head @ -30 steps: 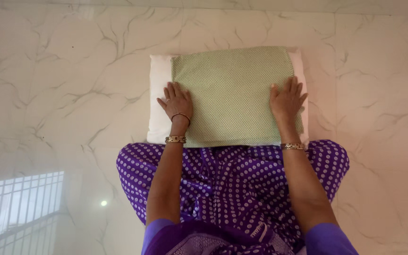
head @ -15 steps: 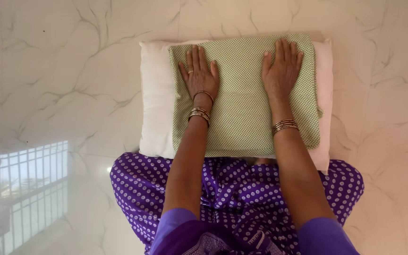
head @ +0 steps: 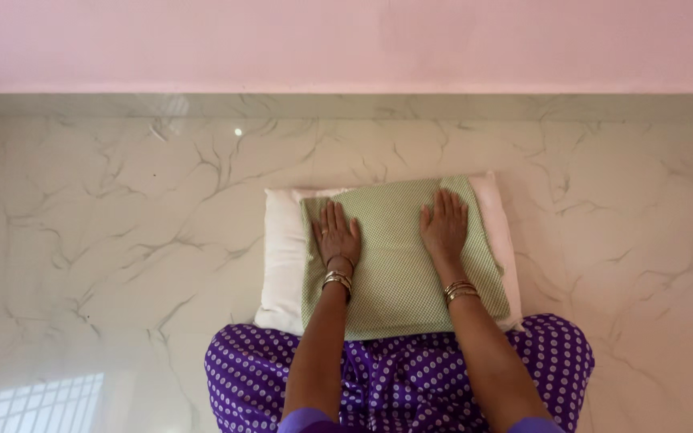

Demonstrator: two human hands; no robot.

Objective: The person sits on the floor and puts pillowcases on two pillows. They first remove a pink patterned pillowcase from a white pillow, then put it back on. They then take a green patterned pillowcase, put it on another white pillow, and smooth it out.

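Here, left hand (head: 337, 237) and right hand (head: 443, 225) press flat, fingers spread, on green dotted cloth (head: 399, 273); white pillow (head: 284, 261) beneath.

Glossy white marble floor (head: 122, 232) with grey veining, white pillow (head: 282, 256) lying directly on it.

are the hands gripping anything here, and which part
Nothing is gripped. The left hand and right hand lie flat, fingers spread, on top of the green cloth covering the white pillow.
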